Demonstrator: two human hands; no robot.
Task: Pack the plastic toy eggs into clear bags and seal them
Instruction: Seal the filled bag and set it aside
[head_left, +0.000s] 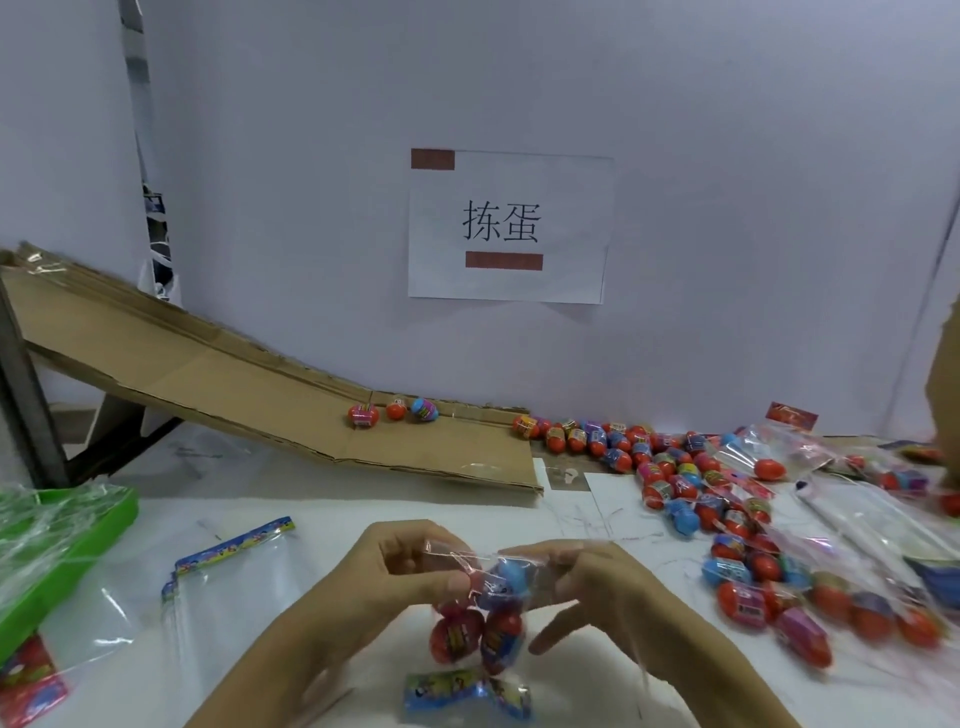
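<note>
Both hands meet low in the middle of the view, forearms coming in from the bottom edge. The left hand (384, 571) curls its fingers (457, 579) round the upper edge of a clear bag (480, 618), thumb and fingertips pinching the plastic. The right hand (587, 582) grips the same bag top from the other side, some fingers pinching the film while one lower finger points loosely back toward the bag. The bag hangs between the hands just above the table (322, 525) and holds several toy eggs, blue at the top, red below, with a printed header card at its bottom end.

The table is white. A pile of loose toy eggs (691, 483) spreads across its right side, mixed with more plastic bags. Empty clear bags with coloured header strips (228, 577) lie to the left, beside a green tray (78, 551) of crinkled film. A cardboard ramp (218, 384) slopes down from the left along a pale wall, with three eggs (395, 411) resting on it. A paper sign (506, 226) hangs on the wall.

How many eggs the held bag contains is hard to count through the glare and blur. The tray and the far-right bags are cut off by the frame.
</note>
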